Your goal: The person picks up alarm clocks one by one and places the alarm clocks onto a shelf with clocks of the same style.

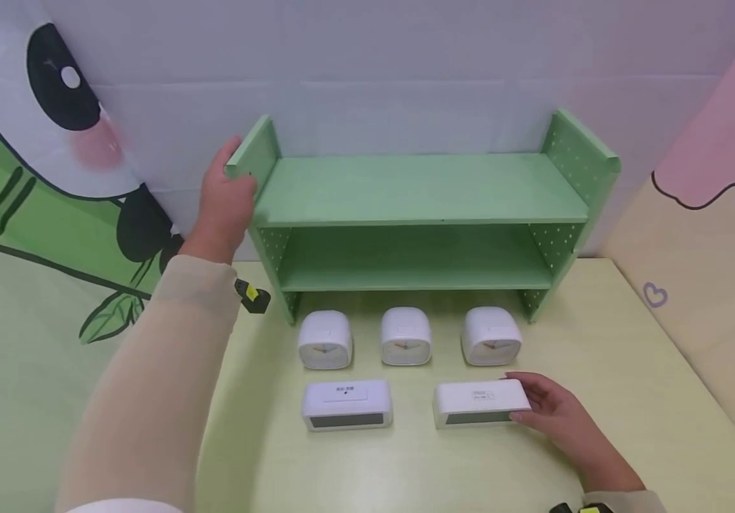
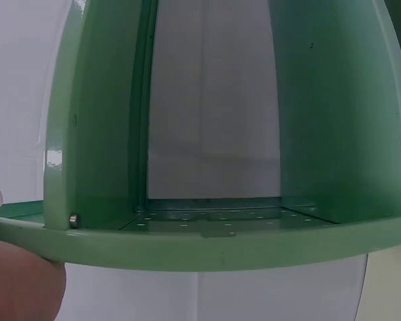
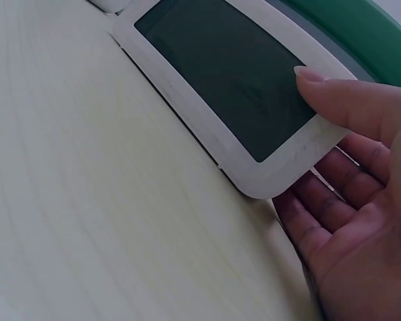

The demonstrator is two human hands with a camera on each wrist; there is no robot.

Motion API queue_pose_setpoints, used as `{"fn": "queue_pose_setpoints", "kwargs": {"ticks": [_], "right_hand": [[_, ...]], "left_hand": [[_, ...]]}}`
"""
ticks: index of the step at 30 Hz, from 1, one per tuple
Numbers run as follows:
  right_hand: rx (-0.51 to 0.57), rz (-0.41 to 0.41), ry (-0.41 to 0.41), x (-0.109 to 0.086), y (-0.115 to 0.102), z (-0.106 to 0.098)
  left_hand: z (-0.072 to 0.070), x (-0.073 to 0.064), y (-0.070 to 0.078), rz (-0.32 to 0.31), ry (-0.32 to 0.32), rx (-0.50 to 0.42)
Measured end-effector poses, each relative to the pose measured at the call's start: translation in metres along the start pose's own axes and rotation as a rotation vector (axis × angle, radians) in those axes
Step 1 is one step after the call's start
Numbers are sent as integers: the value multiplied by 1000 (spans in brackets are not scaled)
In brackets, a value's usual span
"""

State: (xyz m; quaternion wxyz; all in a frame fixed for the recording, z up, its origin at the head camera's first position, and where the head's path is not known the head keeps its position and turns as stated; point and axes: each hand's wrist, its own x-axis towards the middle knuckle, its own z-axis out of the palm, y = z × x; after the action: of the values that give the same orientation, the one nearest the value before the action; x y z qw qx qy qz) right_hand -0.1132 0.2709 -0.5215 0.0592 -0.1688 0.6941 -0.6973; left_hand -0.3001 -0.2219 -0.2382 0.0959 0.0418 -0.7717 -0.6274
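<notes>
My left hand [image 1: 226, 203] grips the upper left side panel of a green two-tier shelf [image 1: 421, 189], thumb on the inner face. In the left wrist view the thumb and one fingertip show at the edge of the green panel [image 2: 220, 251]. My right hand [image 1: 556, 417] holds the right end of a white digital clock [image 1: 482, 399], its thumb on the front by the dark screen [image 3: 227, 73] and its other fingers behind. The clock is low over the table, its screen facing me. A second white digital clock [image 1: 346, 399] sits to its left.
Three small white analog clocks stand in a row before the shelf: left [image 1: 325, 338], middle [image 1: 405, 335] and right [image 1: 491, 335]. The pale wooden table [image 1: 418, 474] meets a wall with cartoon drawings at the back and right. Both shelf boards are bare.
</notes>
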Motion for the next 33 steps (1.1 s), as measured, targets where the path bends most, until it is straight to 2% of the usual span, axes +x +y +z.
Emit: {"fn": "queue_pose_setpoints", "kwargs": {"ticks": [5,9,13,18,26,33], "right_hand": [[-30,-10,14,1,0,5],[-72,-17,12,0,-3,7],[-106,-28,19,0,-6,6],[-117,-9,59,3,-9,2],[-139,48,103,10,-10,9],[-144,62,119,8,-12,13]], "left_hand": [[-3,-3,-4,-5,0,-37],[1,-2,-8,27,27,-70],[8,4,-9,71,43,-92],[14,11,-8,91,46,-98],[7,12,-8,77,49,-57],[4,12,-11,91,54,-85]]}}
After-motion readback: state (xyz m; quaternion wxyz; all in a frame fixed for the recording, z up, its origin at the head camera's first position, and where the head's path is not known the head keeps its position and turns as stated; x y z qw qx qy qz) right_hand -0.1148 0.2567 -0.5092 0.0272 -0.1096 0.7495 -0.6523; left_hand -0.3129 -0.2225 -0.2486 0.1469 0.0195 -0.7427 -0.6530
